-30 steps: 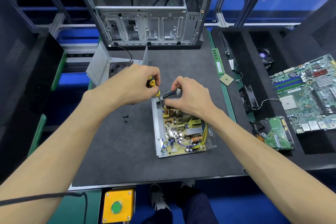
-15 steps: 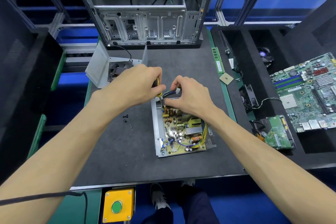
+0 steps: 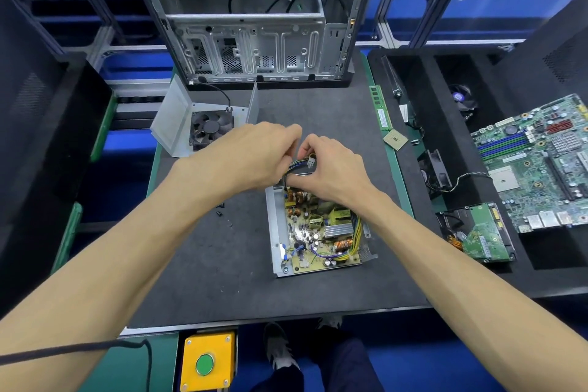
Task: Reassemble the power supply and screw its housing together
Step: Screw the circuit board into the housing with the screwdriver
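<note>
The open power supply base [image 3: 273, 232] lies on the black mat, its circuit board [image 3: 318, 232] facing up. Both hands meet at its far end. My left hand [image 3: 251, 156] is curled over that corner; the screwdriver it held a moment ago is hidden under the fingers. My right hand [image 3: 331, 169] pinches the cable bundle [image 3: 297, 165] with a white connector [image 3: 310, 162]. The housing cover [image 3: 173, 124] with its fan [image 3: 210, 129] lies apart at the back left. Small black screws [image 3: 219, 212] sit loose on the mat left of the base.
A bare PC case [image 3: 254, 41] stands at the back. A RAM stick [image 3: 380, 108] and CPU [image 3: 395, 139] lie on the mat's right edge. The right tray holds a small fan [image 3: 434, 169], hard drive [image 3: 480, 235] and motherboard [image 3: 541, 162]. A yellow button box [image 3: 205, 363] sits at the front.
My left hand has rolled over toward the right hand, and the yellow and black screwdriver handle that showed before is now covered. The right hand keeps its hold on the cables.
</note>
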Action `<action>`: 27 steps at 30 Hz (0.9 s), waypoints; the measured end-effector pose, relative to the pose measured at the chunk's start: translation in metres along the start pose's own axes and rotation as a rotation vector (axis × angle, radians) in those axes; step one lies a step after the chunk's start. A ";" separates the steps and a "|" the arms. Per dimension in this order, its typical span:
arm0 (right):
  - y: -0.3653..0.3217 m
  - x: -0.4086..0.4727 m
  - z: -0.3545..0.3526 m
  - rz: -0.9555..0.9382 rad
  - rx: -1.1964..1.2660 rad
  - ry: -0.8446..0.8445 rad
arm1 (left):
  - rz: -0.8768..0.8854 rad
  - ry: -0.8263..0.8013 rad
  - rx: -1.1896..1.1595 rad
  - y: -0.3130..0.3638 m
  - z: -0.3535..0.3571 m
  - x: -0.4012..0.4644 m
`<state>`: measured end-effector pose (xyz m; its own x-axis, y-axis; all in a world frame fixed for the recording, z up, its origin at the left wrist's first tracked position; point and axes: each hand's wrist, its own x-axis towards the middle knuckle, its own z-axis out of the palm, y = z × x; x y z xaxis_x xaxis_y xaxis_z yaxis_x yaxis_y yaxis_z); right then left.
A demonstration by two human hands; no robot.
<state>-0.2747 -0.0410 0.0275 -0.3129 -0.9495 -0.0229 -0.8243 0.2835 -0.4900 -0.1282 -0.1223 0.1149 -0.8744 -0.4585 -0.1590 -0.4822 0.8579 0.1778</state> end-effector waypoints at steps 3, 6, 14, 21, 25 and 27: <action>0.001 0.000 0.000 0.000 -0.013 -0.002 | 0.033 -0.050 -0.009 0.004 -0.002 0.000; 0.001 0.000 0.000 0.009 -0.009 -0.005 | -0.064 0.022 0.147 0.009 -0.001 0.001; 0.002 0.000 0.001 -0.020 -0.015 0.022 | 0.016 -0.123 0.063 0.011 -0.004 0.002; 0.003 0.001 0.001 -0.008 -0.005 0.001 | -0.109 0.050 0.259 0.014 0.001 0.003; 0.001 0.001 0.000 -0.015 -0.015 0.003 | -0.012 -0.081 0.046 0.008 -0.003 0.004; 0.002 0.001 0.000 -0.015 -0.010 -0.008 | -0.037 -0.056 0.040 0.010 -0.002 0.004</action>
<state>-0.2763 -0.0418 0.0267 -0.2967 -0.9547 -0.0223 -0.8335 0.2703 -0.4819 -0.1364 -0.1165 0.1184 -0.8510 -0.4774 -0.2189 -0.5106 0.8495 0.1324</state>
